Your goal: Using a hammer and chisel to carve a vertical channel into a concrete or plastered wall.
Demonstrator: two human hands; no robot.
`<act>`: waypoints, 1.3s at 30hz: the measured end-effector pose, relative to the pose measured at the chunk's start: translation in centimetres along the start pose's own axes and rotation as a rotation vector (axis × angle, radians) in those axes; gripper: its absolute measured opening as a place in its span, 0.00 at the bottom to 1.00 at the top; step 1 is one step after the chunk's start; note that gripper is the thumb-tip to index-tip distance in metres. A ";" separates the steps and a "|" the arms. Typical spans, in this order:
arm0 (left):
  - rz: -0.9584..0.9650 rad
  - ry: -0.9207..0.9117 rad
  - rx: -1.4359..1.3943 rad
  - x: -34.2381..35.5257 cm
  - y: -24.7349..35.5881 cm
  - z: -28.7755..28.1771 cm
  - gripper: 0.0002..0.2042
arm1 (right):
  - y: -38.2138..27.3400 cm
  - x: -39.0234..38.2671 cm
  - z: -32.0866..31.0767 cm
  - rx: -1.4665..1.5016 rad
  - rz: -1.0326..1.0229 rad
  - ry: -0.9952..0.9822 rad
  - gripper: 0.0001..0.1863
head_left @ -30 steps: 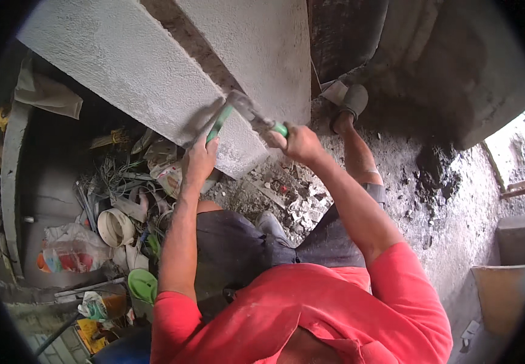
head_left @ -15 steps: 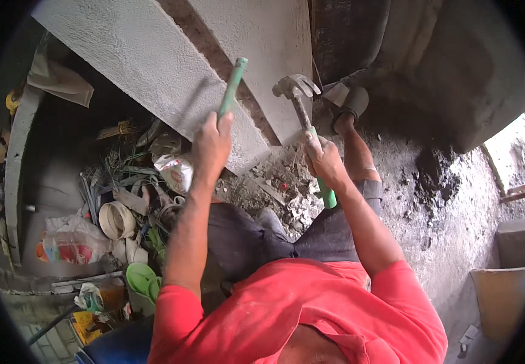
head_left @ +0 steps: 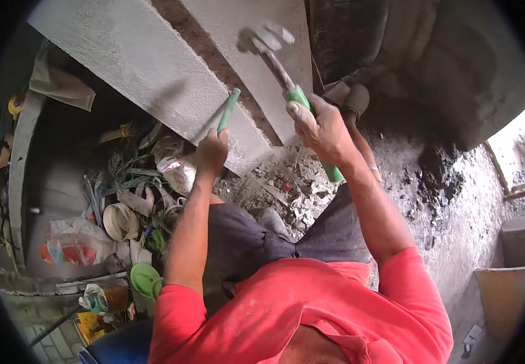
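My left hand (head_left: 212, 150) is closed around a green chisel (head_left: 229, 109), a slim bar whose lower part is hidden in the fist. The bar's free end slants up over a rough pale concrete surface (head_left: 135, 57), close to a long brown groove (head_left: 238, 85) cut in it. In my right hand (head_left: 326, 132) is a claw hammer (head_left: 280, 71) with a green grip and a worn metal shaft. Its head, blurred by motion, is raised above and to the right of the chisel; the two tools are apart.
Broken rubble (head_left: 296, 188) covers the ground between my legs. To the left lie a white plastic bag (head_left: 77, 242), a cream round container (head_left: 120, 222) and green slippers (head_left: 145, 279). At the right stands a tan board (head_left: 505, 297).
My right hand has lifted the hammer up and toward the left, and its head is now blurred. The left hand has moved down a little, with the chisel's end lower.
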State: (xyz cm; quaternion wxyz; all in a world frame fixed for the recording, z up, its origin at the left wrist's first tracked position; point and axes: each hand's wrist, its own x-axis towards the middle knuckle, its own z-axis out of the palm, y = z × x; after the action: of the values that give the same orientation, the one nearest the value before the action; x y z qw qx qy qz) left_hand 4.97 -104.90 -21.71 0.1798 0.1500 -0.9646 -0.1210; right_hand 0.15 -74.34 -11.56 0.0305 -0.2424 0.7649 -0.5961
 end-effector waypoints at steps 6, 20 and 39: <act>-0.027 -0.001 -0.045 -0.8 1.3 -1.0 0.21 | 4.8 2.1 5.4 0.020 -0.361 0.129 0.22; -0.120 -0.062 -0.164 -0.5 1.3 -0.7 0.24 | 0.6 3.0 4.3 0.134 -0.458 0.218 0.21; -0.109 -0.187 -0.158 0.0 1.0 -0.1 0.21 | 10.5 3.4 5.7 -0.378 0.104 -0.061 0.25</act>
State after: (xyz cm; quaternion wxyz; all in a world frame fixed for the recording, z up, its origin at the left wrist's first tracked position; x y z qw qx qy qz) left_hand 4.79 -104.01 -21.35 0.0936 0.1758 -0.9550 -0.2197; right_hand -4.42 -79.00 -22.07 0.0383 -0.2222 0.8734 -0.4316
